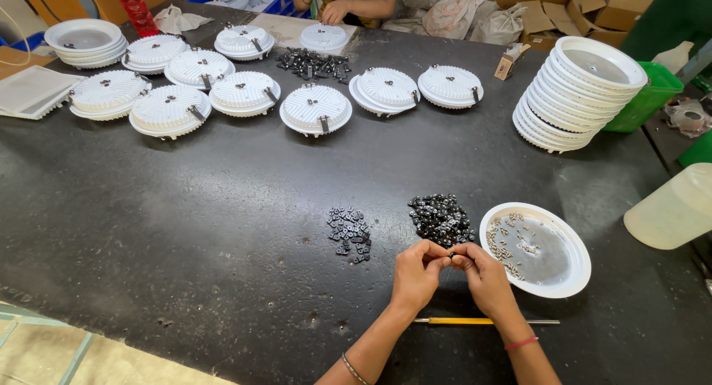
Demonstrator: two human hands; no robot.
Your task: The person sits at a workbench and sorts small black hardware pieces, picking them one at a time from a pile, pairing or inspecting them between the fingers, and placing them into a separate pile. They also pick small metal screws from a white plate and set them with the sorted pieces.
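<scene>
at a dark worktable (pixel 185 229), the left hand (pixel 415 276) and right hand (pixel 486 277) meet fingertip to fingertip, pinching a small dark part (pixel 450 258) (too tiny to identify) between them. just beyond lie a pile of black clips (pixel 440 218) and, to its left, a smaller heap of flat black brackets (pixel 350 234); a white dish of screws (pixel 535 249) sits just right, a yellow-handled screwdriver (pixel 482 321) nearer, partly hidden by the wrists. white round lamp housings (pixel 316 107) line the far side, more stacked far right (pixel 575 92). another person's hand (pixel 335 12) shows at the far edge, the body cut off.
</scene>
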